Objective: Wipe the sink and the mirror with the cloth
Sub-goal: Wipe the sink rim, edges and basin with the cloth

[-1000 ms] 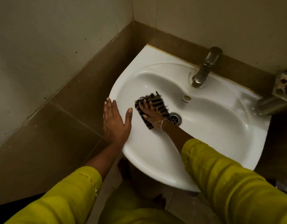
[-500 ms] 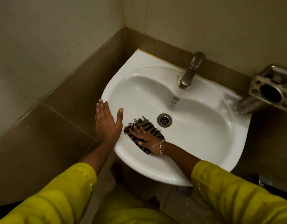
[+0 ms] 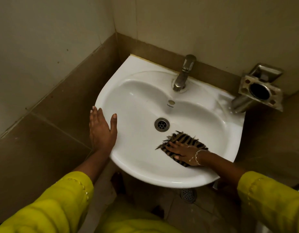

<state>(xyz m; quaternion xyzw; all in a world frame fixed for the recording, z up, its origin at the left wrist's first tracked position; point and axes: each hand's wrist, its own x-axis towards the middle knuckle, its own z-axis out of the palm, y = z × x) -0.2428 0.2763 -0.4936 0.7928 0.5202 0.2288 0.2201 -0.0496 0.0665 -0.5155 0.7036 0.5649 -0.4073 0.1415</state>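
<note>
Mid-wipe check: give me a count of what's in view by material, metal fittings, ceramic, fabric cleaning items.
Metal fittings: 4, the tap, basin drain, wall holder and floor drain
Ceramic: 1, the sink
Fabric: 1, the striped cloth under the right hand
Total: 6

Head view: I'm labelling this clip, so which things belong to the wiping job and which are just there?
In the job: white ceramic sink; striped brown-and-black cloth under the right hand; left hand resting on the sink's rim.

Just there: metal tap; metal wall holder; round floor drain.
</note>
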